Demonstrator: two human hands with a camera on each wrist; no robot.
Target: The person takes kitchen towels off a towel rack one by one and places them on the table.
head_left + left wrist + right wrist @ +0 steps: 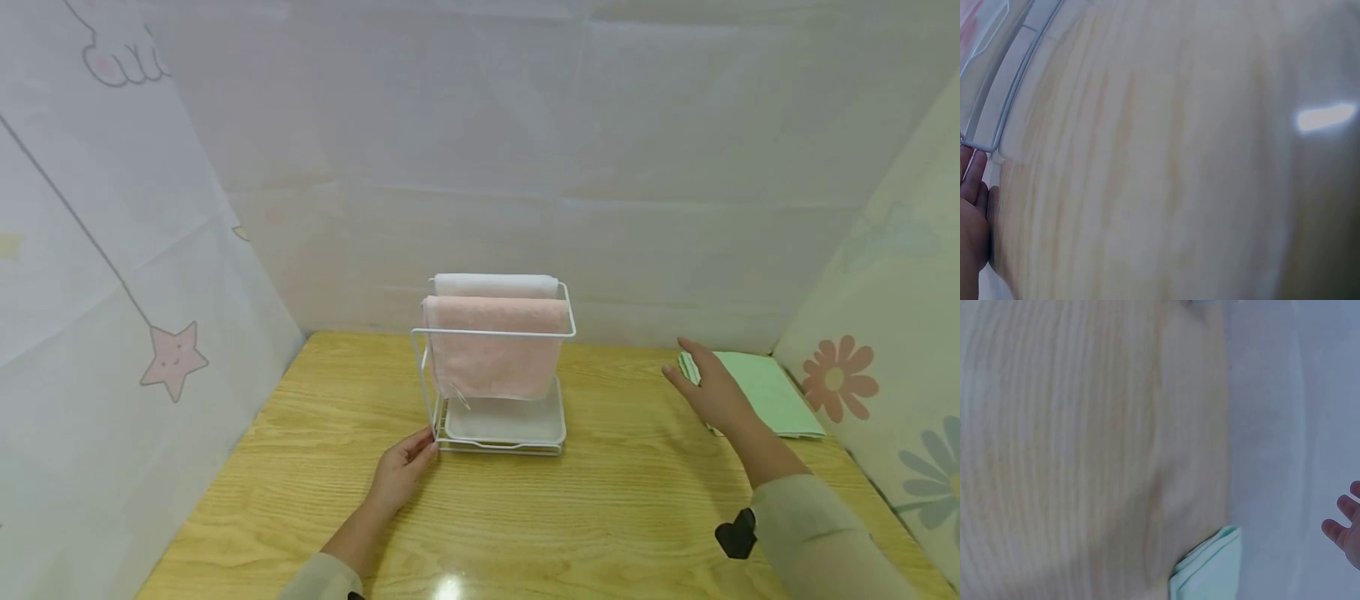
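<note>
A small white wire rack (495,334) with a white tray (506,421) in its base stands on the table. A pink cloth (495,350) hangs over one of its bars, and a white-edged cloth (495,283) hangs behind it. My left hand (401,473) pinches the rack's lower left front corner between thumb and fingers. In the left wrist view, the fingertips (975,165) meet the wire corner. My right hand (712,387) hovers with spread fingers over the left edge of a folded light green cloth (772,396), holding nothing.
The wood-grain table (615,517) reaches back to a pale fabric backdrop (525,167). Printed side curtains (150,250) stand left and right, the green cloth lying close to the right one. A bright reflection shows near the front edge.
</note>
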